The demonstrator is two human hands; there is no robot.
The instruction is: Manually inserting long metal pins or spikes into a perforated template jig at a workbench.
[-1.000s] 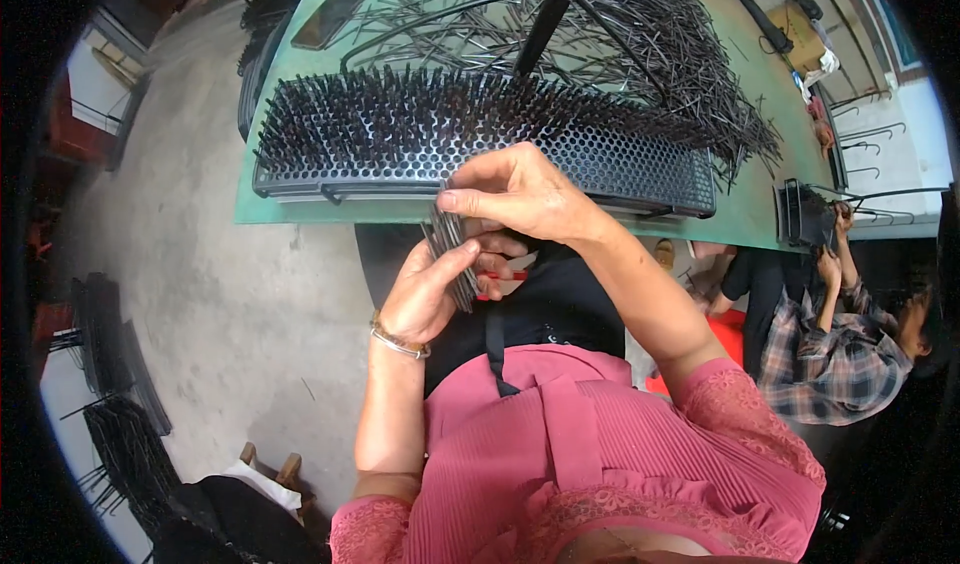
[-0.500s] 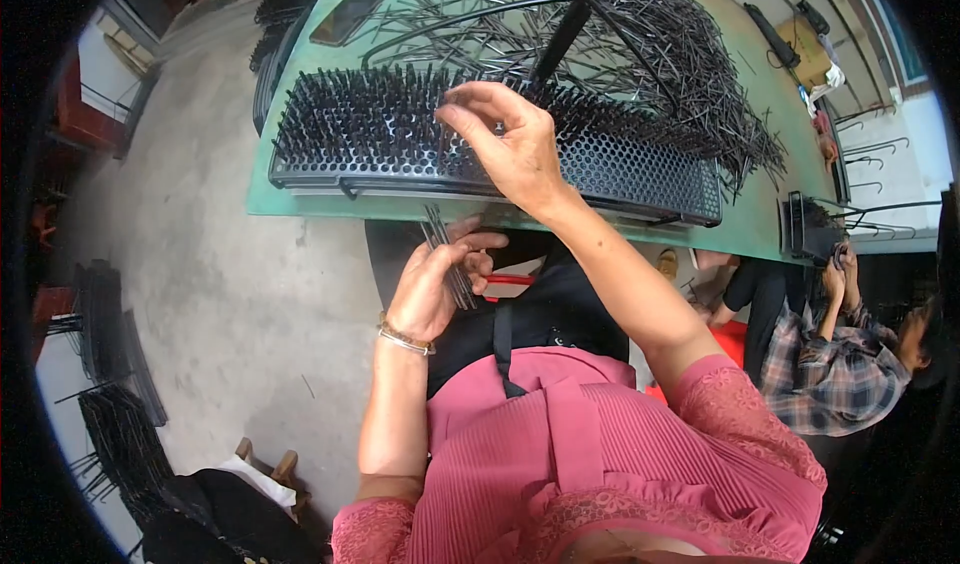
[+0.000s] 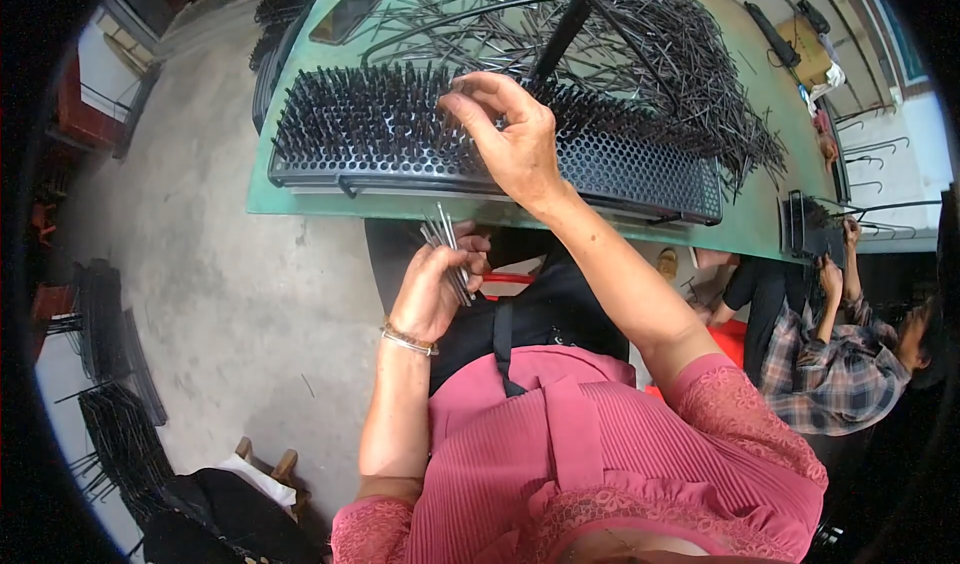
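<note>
**A:** What does the left hand (image 3: 425,279) hold?

**B:** A small bundle of rods (image 3: 440,222), thin, straight and dark. Its grip is pinching them between thumb and fingers, their upper ends fanned slightly apart. This hand lies just outside the near edge of the tabletop (image 3: 268,192), in front of the person's body.

**A:** And the right hand (image 3: 515,139)?

**B:** It is over the perforated black rack (image 3: 640,169), left of the rack's middle. Its grip is curved, thumb and index fingertips close together; whether a rod is pinched there, one cannot tell.

**A:** Where is the rack placed?

**B:** Along the near edge of the tabletop. Upright rods (image 3: 350,114) stand densely in its left part and in a band along its far side; toward its near right end, open round holes are visible.

**A:** What lies beyond it?

**B:** A heap of loose rods (image 3: 690,74), spread across the tabletop toward its far edge. A black post (image 3: 565,39) slants above the rack, and a phone (image 3: 349,15) lies by the left edge.

**A:** Who is near the right corner?

**B:** A co-worker in a plaid shirt (image 3: 835,369), both hands at a smaller black rack (image 3: 800,226).
</note>
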